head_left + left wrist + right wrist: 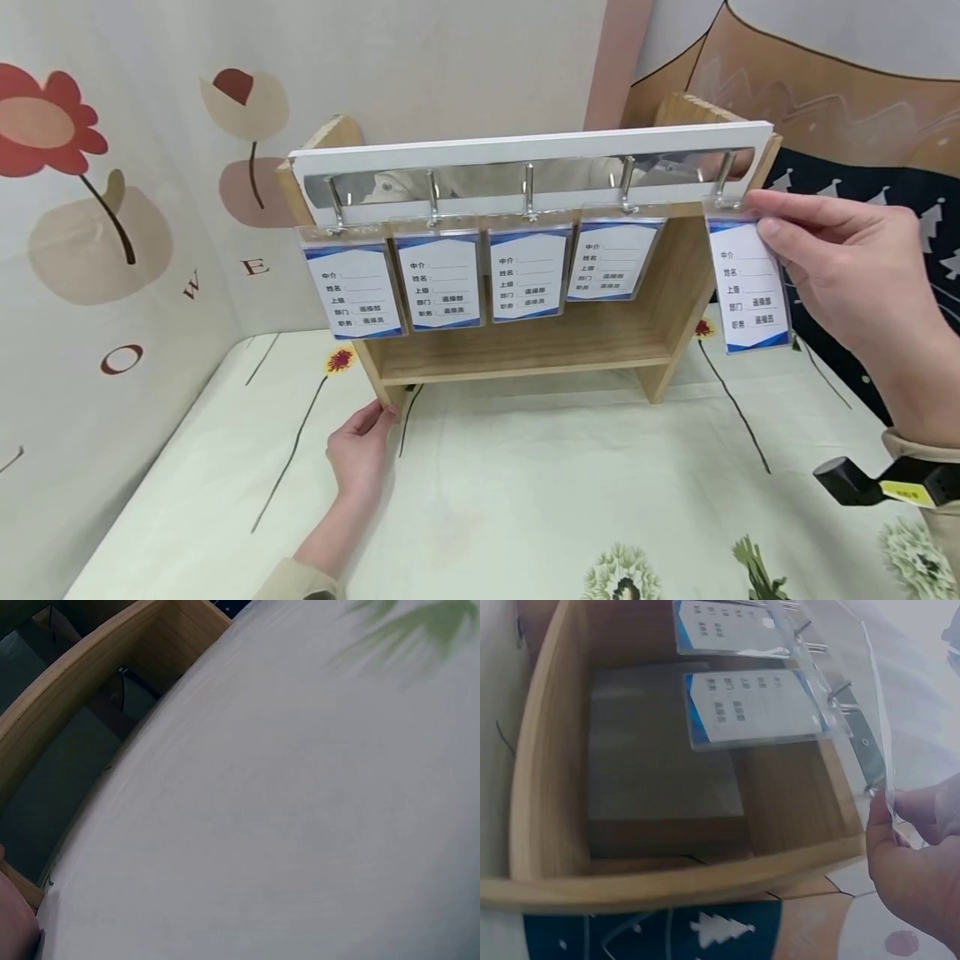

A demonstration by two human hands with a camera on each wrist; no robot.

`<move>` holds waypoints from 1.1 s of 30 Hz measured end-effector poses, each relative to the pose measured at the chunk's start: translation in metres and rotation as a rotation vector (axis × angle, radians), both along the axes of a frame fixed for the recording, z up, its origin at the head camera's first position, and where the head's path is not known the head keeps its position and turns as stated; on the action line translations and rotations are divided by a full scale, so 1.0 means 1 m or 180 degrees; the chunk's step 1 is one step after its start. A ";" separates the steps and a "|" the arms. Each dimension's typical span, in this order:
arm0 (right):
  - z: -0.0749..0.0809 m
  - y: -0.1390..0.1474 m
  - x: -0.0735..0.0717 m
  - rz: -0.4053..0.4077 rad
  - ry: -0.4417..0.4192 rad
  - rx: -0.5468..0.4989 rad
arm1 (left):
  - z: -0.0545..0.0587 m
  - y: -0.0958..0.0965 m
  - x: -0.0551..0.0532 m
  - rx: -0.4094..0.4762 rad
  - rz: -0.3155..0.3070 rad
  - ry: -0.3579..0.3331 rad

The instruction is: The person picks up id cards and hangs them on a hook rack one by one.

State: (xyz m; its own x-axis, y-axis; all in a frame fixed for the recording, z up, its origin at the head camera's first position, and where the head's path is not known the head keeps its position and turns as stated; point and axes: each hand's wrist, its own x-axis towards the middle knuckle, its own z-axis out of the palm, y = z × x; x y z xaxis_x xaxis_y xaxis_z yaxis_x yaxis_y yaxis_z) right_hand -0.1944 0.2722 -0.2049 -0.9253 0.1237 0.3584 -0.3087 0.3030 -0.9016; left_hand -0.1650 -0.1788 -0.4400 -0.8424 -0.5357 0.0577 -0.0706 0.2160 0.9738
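A wooden rack [517, 354] stands on the cloth, with a white hook rail [480, 144] across its top front. My right hand [855, 258] pinches the upper right edge of a clear-sleeved name badge [752, 287] between thumb and fingers. That badge's top edge is at the rightmost hook [724, 173]; whether the hook passes through its slot cannot be told. In the right wrist view the same badge [881, 705] shows nearly edge-on. Low at the rack's left, my left hand [360, 450] grips the foot of the side panel [378, 383]; the left wrist view shows little of it.
Several matching badges [527, 271] hang side by side from the other hooks. A pale flower-printed cloth [487, 500] lies under the rack. Behind it rise a printed curtain [465, 75] and, at right, a brown and dark blue patterned fabric [795, 108].
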 end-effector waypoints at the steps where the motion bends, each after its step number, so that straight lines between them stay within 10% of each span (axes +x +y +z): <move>1: 0.001 0.001 0.000 -0.0041 0.0014 0.0146 | 0.000 0.000 0.000 0.0003 -0.0008 -0.0002; 18: 0.006 0.007 -0.002 -0.0330 -0.0085 0.0945 | 0.000 0.001 -0.001 0.0024 -0.0008 0.0009; 33: 0.003 -0.001 0.003 -0.0382 0.0256 0.0814 | -0.002 0.000 -0.002 0.0035 -0.0020 -0.0012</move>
